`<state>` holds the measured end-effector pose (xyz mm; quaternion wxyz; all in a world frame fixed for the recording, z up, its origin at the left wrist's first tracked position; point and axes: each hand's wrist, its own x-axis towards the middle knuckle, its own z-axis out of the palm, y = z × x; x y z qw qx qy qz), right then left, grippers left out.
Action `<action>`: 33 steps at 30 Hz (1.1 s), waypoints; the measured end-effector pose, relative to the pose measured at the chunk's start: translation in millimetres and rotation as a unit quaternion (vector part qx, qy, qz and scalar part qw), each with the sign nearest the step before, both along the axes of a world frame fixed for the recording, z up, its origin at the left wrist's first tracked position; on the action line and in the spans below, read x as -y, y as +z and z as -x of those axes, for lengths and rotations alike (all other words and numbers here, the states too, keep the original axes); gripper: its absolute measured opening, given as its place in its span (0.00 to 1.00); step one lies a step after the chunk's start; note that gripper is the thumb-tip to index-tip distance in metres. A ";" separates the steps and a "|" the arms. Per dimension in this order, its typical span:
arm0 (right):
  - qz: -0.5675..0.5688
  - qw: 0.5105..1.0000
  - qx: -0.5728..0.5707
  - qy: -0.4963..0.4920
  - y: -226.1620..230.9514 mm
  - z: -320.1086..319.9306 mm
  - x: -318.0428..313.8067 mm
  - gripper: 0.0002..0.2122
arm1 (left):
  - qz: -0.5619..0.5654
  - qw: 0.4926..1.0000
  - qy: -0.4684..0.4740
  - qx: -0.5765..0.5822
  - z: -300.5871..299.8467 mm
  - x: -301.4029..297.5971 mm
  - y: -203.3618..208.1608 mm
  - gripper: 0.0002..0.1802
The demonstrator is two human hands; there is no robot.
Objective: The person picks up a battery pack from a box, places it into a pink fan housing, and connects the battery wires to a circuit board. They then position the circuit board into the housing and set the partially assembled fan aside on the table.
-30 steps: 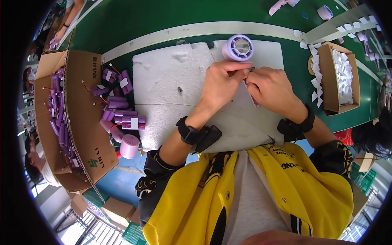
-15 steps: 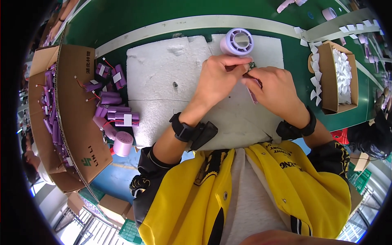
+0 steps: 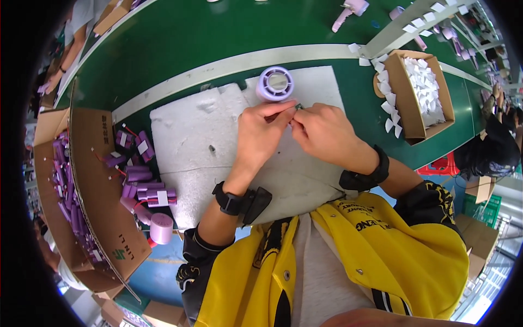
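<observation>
A lilac handheld fan (image 3: 275,84) lies on the white foam sheet (image 3: 188,133), its round head beyond my fingers. A small green circuit board (image 3: 299,107) shows between my fingertips just below that head. My left hand (image 3: 259,131) pinches at the board's left side with thumb and forefinger. Curled around the handle side, my right hand (image 3: 329,133) has its fingertips at the board too. The handle is hidden under the right hand, so its grip shows only in part.
Purple battery packs (image 3: 139,174) with red leads lie left of the foam, beside a cardboard box (image 3: 117,185) of more packs. Another lilac fan (image 3: 162,228) is at the near left edge. Right stands a carton (image 3: 406,95) of white paper pieces (image 3: 425,90); a metal post (image 3: 400,32) rises behind.
The view has shifted, so the bench sits lower and farther left. My hands stay together at the circuit board; the fan handle, visible before below the right hand, is now covered.
</observation>
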<state>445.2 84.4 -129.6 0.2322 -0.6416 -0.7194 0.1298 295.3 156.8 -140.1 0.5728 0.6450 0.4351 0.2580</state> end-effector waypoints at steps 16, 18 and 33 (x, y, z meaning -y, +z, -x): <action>-0.026 0.997 -0.014 0.073 2.9 -13.6 -11.1 0.03 | 0.010 1.000 0.020 -0.003 1.9 1.3 7.5 0.10; -0.015 0.994 -0.026 0.101 0.3 -15.8 -9.3 0.03 | 0.009 1.000 0.022 -0.009 -1.1 2.7 8.0 0.10; -0.053 0.993 -0.002 0.104 0.7 -16.6 -1.6 0.03 | -0.036 0.999 0.017 0.010 -4.3 10.0 1.8 0.08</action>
